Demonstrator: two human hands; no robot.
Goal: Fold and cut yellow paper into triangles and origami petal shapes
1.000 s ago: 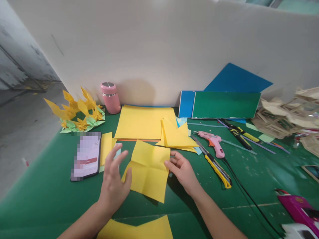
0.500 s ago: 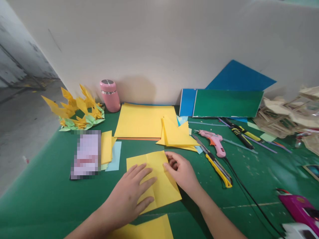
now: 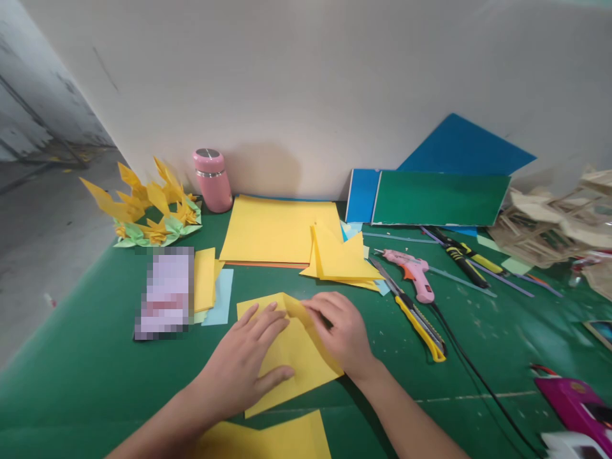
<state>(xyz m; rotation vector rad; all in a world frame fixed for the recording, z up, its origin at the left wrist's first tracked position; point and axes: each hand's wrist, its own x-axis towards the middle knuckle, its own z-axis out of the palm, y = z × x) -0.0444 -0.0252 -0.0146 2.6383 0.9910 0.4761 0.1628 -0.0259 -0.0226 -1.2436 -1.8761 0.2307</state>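
A creased yellow sheet of paper [image 3: 299,363] lies in front of me on the green table. My left hand [image 3: 253,350] rests flat across its left half, fingers spread. At the top right corner, my right hand [image 3: 337,325] pinches the paper's edge between thumb and fingers, and that edge is lifted and curls toward the left. Nearer to me is another yellow sheet [image 3: 287,440], cut off by the bottom of the view and partly under my left forearm. Beyond my right hand sit folded yellow paper pieces [image 3: 337,255].
Right of the hands lie a utility knife [image 3: 418,325], a pink glue gun [image 3: 414,274] with its cord, and pliers [image 3: 461,258]. A stack of yellow sheets [image 3: 277,229] is at the back, beside a pink flask [image 3: 213,182]. An origami crown [image 3: 153,210] stands at left.
My right hand has taken hold of the sheet's top right corner and raised it, bending the edge leftward. My left hand stays on the paper, shifted slightly left.
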